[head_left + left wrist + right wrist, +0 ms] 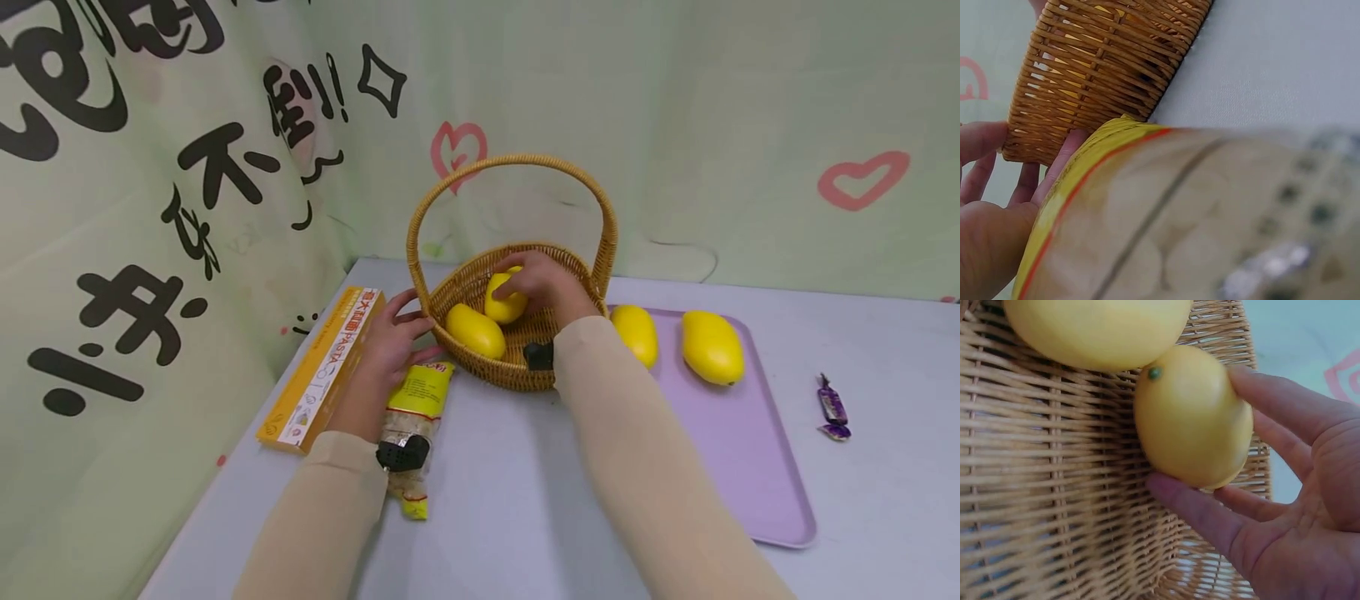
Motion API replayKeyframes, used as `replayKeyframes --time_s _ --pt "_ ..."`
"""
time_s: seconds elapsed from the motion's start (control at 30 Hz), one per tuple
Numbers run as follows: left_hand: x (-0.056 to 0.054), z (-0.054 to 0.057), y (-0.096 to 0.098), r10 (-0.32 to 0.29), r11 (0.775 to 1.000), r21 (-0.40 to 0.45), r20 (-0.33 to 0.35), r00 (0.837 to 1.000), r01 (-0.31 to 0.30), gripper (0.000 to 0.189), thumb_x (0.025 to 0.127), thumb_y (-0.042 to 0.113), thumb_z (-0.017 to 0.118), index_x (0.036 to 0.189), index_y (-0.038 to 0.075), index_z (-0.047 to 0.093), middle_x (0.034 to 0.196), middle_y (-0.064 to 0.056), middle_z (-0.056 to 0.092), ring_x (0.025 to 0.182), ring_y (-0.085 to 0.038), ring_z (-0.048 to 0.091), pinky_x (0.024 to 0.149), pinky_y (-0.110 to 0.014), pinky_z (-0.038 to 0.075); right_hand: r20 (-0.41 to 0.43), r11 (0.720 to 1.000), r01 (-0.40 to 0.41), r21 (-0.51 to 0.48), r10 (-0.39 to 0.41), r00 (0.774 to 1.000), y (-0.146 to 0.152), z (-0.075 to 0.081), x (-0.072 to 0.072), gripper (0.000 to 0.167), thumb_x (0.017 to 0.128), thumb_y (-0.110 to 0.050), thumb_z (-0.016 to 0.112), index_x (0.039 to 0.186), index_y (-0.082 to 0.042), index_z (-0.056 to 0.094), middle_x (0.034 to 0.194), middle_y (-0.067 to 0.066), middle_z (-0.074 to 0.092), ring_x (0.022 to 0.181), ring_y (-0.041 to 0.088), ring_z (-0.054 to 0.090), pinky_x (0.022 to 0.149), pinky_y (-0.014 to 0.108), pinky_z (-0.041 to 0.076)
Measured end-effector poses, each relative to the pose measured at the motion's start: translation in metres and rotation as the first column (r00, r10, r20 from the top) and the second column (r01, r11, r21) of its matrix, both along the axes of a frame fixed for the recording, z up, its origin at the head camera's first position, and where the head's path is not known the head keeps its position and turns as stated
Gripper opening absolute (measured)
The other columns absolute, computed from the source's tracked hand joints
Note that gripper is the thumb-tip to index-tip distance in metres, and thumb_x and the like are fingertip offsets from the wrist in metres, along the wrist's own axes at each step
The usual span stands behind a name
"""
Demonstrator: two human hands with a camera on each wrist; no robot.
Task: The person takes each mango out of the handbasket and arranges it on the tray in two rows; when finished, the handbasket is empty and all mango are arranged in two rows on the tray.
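Observation:
My right hand [547,287] reaches into a wicker basket [517,379] and holds a yellow mango [1194,419] between thumb and fingers. Its green stem spot shows in the right wrist view. A second mango [476,332] lies beside it on the left inside the basket. At the basket's left end is my left hand [386,342], its fingers spread, touching the rim and outer wall near the foot of the handle. Below that hand lies a clear and yellow packet [414,404], which covers much of the left wrist view and hides part of the hand.
An orange pasta box [322,371] lies left of the left hand. To the right, a purple tray [757,467] bears two more mangoes [712,348], one partly behind the right sleeve. A purple-wrapped candy [832,408] lies farther right. The tall basket handle [517,160] arches over the right hand.

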State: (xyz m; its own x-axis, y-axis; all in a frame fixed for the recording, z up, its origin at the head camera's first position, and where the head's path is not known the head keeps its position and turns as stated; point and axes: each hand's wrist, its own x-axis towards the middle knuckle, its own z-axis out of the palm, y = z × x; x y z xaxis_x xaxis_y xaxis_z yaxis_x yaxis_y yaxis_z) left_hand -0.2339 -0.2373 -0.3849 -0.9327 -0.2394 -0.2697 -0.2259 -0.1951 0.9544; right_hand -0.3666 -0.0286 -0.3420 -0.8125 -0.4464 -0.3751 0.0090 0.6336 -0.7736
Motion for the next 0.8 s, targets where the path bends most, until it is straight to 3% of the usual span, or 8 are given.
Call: replayKeyframes --time_s 0.2,0.43,0.63,0.8 --pt "0.000 0.002 0.003 -0.007 1.000 -0.003 0.003 1.000 0.007 0.062 0.102 0.000 0.058 0.157 0.025 0.043 0.149 -0.019 0.046 0.134 -0.034 0.054 0.101 -0.057 0.056 -0.062 1.000 0.020 0.024 -0.019 0.998 0.011 0.006 0.002 0.055 0.097 -0.017 0.071 0.149 -0.015 0.054 0.157 0.016 0.041 0.128 0.034 0.050 0.108 0.051 0.052" --pt "0.002 0.005 0.002 -0.013 1.000 -0.010 0.007 1.000 0.013 0.062 0.103 0.001 0.057 0.158 0.025 0.041 0.150 -0.019 0.045 0.135 -0.034 0.052 0.103 -0.058 0.054 -0.173 0.996 -0.023 0.084 0.037 0.984 0.012 0.017 0.010 0.057 0.095 -0.020 0.072 0.149 -0.018 0.055 0.158 0.013 0.043 0.119 0.031 0.051 0.103 0.047 0.054" --pt "0.002 0.003 0.002 -0.019 1.000 -0.017 0.006 1.000 0.019 0.063 0.103 0.001 0.056 0.159 0.024 0.039 0.152 -0.020 0.044 0.136 -0.034 0.052 0.102 -0.056 0.055 -0.215 0.996 -0.036 0.084 0.053 0.975 0.017 0.027 0.018 0.056 0.095 -0.019 0.072 0.148 -0.017 0.056 0.156 0.014 0.045 0.115 0.030 0.052 0.096 0.044 0.057" --pt "0.004 0.003 0.003 -0.028 0.999 -0.022 0.003 1.000 0.028 0.064 0.104 0.002 0.055 0.161 0.024 0.037 0.154 -0.021 0.043 0.137 -0.035 0.051 0.104 -0.056 0.054 -0.289 0.996 -0.041 0.085 0.064 0.955 0.024 0.031 0.024 0.056 0.094 -0.016 0.074 0.147 -0.017 0.057 0.161 0.013 0.042 0.123 0.030 0.048 0.097 0.040 0.051"
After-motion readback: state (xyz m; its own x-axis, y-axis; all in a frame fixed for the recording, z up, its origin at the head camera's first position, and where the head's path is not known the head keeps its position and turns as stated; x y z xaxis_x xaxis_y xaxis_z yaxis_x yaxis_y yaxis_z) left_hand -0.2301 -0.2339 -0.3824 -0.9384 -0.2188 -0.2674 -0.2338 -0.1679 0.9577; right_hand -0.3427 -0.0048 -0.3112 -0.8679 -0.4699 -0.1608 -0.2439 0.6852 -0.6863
